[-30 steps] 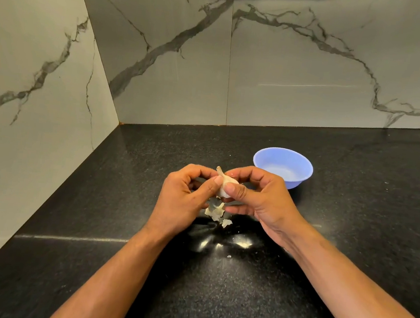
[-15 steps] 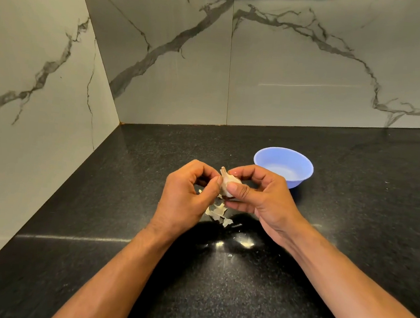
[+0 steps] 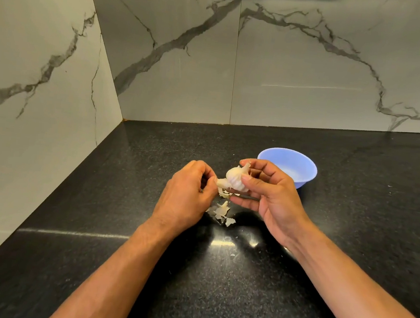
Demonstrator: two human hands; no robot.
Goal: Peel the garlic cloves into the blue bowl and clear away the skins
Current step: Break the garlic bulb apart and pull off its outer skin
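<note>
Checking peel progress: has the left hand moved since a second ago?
Yes: the left hand has pulled left, away from the garlic and the blue bowl.

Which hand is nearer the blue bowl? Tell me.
Right. The right hand, holding the garlic bulb, overlaps the blue bowl rim in view; the left hand sits farther left.

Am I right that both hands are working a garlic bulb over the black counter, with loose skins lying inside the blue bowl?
Not quite. The head view shows the loose skins lying on the black counter under the hands, not in the blue bowl, whose visible inside looks bare. The rest holds: the right hand grips the garlic bulb while the left hand pinches its skin.
</note>
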